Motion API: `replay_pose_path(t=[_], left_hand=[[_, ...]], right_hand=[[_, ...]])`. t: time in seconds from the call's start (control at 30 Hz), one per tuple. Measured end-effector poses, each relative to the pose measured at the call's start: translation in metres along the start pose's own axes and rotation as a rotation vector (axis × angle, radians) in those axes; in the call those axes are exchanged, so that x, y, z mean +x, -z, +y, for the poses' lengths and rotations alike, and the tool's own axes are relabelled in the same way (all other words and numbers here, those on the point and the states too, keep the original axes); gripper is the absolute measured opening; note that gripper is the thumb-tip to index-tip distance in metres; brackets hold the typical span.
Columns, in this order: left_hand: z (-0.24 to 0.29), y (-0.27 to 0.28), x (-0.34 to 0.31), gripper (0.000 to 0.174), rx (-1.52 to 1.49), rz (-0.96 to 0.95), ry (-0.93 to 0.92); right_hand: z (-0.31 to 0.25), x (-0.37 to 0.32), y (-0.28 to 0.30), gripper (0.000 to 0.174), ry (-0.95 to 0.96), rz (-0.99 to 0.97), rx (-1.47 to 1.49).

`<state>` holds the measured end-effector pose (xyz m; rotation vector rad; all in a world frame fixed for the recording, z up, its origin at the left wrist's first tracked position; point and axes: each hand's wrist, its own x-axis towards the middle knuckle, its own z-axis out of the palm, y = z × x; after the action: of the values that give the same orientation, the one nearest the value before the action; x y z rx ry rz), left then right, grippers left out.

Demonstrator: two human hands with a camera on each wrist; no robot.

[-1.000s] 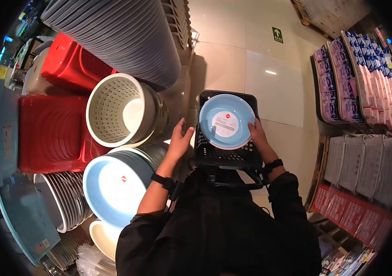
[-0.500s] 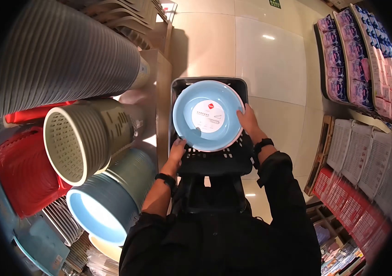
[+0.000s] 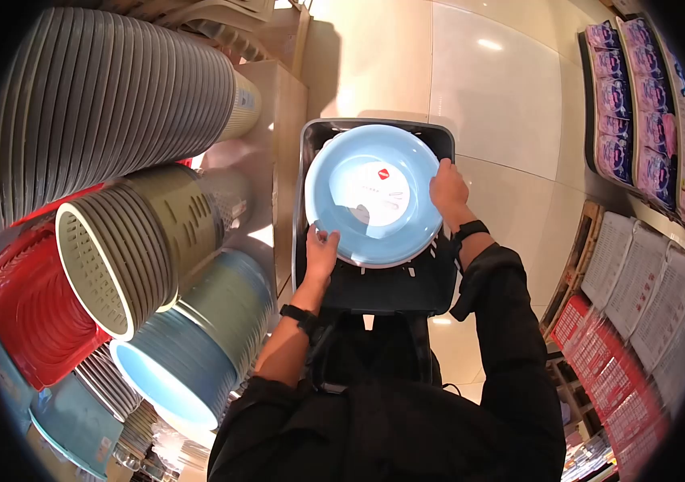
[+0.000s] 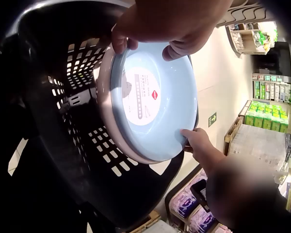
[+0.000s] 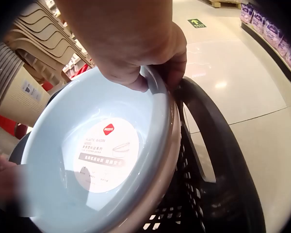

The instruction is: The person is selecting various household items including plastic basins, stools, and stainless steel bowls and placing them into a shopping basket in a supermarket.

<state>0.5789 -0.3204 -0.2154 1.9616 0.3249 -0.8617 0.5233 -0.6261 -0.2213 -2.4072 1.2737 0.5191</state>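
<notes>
A round light blue plastic basin [image 3: 342,233], with a white label and red logo inside, sits in the top of a black shopping basket [image 3: 382,293]. A pale pinkish basin [image 4: 104,92] is nested beneath it, its rim showing below the blue one. My right hand [image 3: 448,191] pinches the blue basin's right rim, thumb inside and fingers outside, as the right wrist view shows. At the near left rim is my left hand [image 3: 322,259], its thumb over the inside and its fingertips curled at the edge. The basins lie tilted within the basket's opening.
To the left stand stacks of grey bins [image 3: 109,112], cream perforated baskets [image 3: 129,249], blue basins [image 3: 198,333] and red containers [image 3: 41,297]. Pink and purple packages [image 3: 615,104] line a shelf at right, with red crates [image 3: 611,361] nearer. Tiled floor [image 3: 491,104] lies between.
My left hand has moved from beside the basket onto the basin's near left rim. My right hand stays on the right rim. The head view has shifted, bringing the basin closer.
</notes>
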Motion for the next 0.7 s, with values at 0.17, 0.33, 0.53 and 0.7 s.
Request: replay_pose_path(t=[0.17, 0.33, 0.53, 0.7], left_hand=[[-0.013, -0.002, -0.006, 0.037, -0.012, -0.001, -0.014], [-0.011, 0.007, -0.017, 0.046, -0.237, -0.151, 0.195], [0.062, 0.068, -0.081, 0.042, -0.358, 0.013, -0.119], [0.117, 0.159, -0.189, 0.036, -0.257, 0.197, -0.446]], right_hand=[[0.012, -0.008, -0.009, 0.028, 0.174, 0.28, -0.004], [0.006, -0.039, 0.043, 0.032, 0.12, 0.091, 0.499], [0.009, -0.097, 0.107, 0.032, 0.364, 0.241, 0.764], [-0.044, -0.175, 0.178, 0.029, 0.538, 0.285, 0.904]])
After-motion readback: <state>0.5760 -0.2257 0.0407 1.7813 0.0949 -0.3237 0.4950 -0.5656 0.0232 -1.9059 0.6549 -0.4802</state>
